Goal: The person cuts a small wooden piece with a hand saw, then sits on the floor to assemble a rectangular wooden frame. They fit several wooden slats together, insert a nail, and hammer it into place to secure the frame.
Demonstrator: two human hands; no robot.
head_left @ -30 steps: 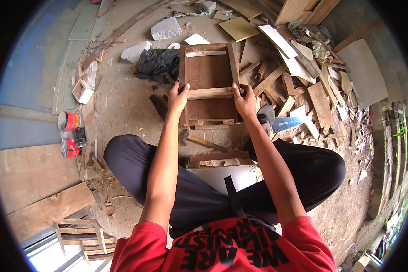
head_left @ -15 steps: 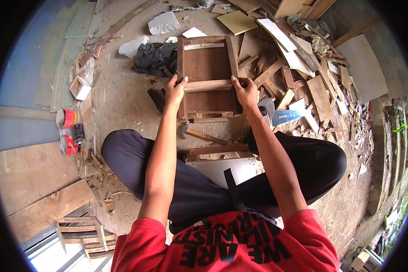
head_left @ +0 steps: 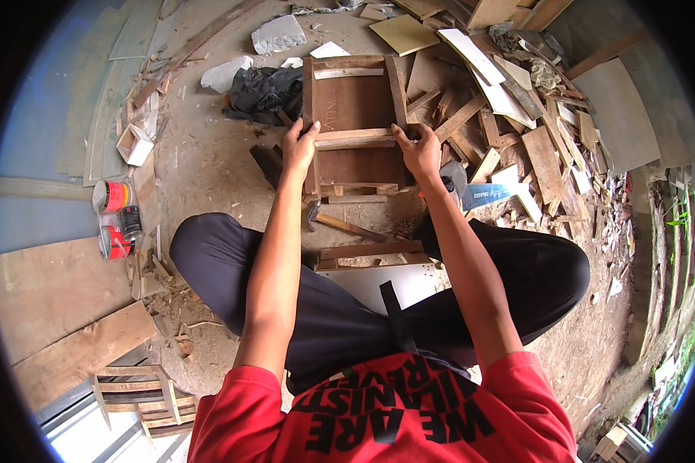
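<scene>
A brown wooden frame point(head_left: 354, 163), box-like with a brown panel behind it and a pale crossbar, is held out in front of me over the floor. My left hand point(head_left: 299, 148) is closed on its left side, thumb near the crossbar's end. On the opposite side my right hand point(head_left: 420, 151) grips the frame, its thumb at the crossbar's right end. The fingers under both edges are partly hidden. Between my knees and the frame lies a hammer point(head_left: 350, 226) with a wooden handle. Closer to me is a white panel point(head_left: 363, 285) with a wooden strip along it.
To the right, a handsaw point(head_left: 486, 196) with a blue blade lies beside a heap of wood scraps point(head_left: 544, 166). A black bag point(head_left: 266, 94) and concrete lumps point(head_left: 278, 35) lie beyond my left hand. Red cans point(head_left: 114, 241) stand at far left, above wooden boards point(head_left: 85, 339).
The view has shifted slightly. Both hands keep their hold on the wooden frame, and the right thumb sits a little further in toward the crossbar.
</scene>
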